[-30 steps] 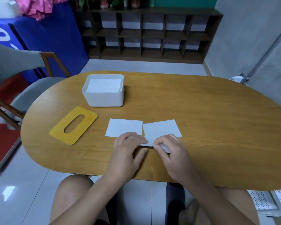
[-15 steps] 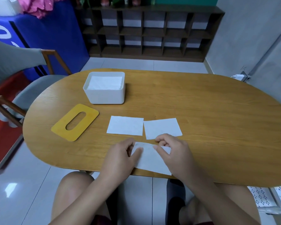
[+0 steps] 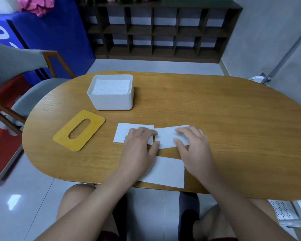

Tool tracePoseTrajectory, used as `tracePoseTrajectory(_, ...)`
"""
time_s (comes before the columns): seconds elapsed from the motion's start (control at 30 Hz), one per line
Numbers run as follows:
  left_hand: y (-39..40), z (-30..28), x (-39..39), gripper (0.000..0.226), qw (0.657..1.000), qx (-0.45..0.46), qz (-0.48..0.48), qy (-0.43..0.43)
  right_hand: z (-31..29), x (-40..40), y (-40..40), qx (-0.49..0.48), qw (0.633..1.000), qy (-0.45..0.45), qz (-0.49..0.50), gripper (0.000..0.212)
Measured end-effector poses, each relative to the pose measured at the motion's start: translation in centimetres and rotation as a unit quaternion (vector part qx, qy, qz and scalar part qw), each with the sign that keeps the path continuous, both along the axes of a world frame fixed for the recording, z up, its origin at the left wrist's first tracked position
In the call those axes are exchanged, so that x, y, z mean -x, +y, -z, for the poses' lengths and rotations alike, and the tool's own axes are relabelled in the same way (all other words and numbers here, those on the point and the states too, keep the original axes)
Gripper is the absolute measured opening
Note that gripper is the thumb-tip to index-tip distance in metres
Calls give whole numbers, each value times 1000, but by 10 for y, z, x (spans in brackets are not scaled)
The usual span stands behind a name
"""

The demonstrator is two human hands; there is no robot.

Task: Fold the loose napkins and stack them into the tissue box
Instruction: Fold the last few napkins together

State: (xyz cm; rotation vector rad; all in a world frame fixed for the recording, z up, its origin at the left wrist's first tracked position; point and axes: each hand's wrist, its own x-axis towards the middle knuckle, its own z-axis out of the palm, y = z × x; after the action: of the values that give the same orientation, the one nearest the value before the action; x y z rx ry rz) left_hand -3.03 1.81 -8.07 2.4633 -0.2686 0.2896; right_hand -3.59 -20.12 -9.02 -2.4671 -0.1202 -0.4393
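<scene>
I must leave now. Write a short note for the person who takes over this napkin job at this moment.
Left hand: flat, fingers on the left napkin.
Right hand: flat, fingers on the right napkin.
A third napkin lies at the near table edge, under the forearms.
Tissue box: open, already holding stacked napkins; its yellow lid lies beside it.
Left to do: fold these three, stack them in the box.

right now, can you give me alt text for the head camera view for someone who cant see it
A person's left hand and right hand rest with straight fingers on two folded napkins on an oval wooden table, with a third napkin at the near edge. Beyond sit a white tissue box holding napkins and its yellow slotted lid.
</scene>
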Motion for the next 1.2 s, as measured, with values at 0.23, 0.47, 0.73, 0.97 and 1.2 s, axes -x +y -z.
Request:
tracePoseTrajectory(0.23,-37,-8,-52,57,982,-186,30,34,0,-45,-21,84,991,98,23,52)
tracePoseTrajectory(0.47,-48,-9,-58,45,977,-206,26,51,-2,-45,-24,115,987,108,25,35)
tracePoseTrajectory(0.73,-37,-28,-48,5,995,7,46,87,-29,-31,-28,-50,993,104,-20,9)
tracePoseTrajectory(0.97,-6,-42,-28,15,975,166,58,133,-48,1,-26,-177,975,130,-48,27)
tracePoseTrajectory(1.2,22,-13,14,11,975,149,23,165,-26,39,-12,-176,965,193,-34,33)
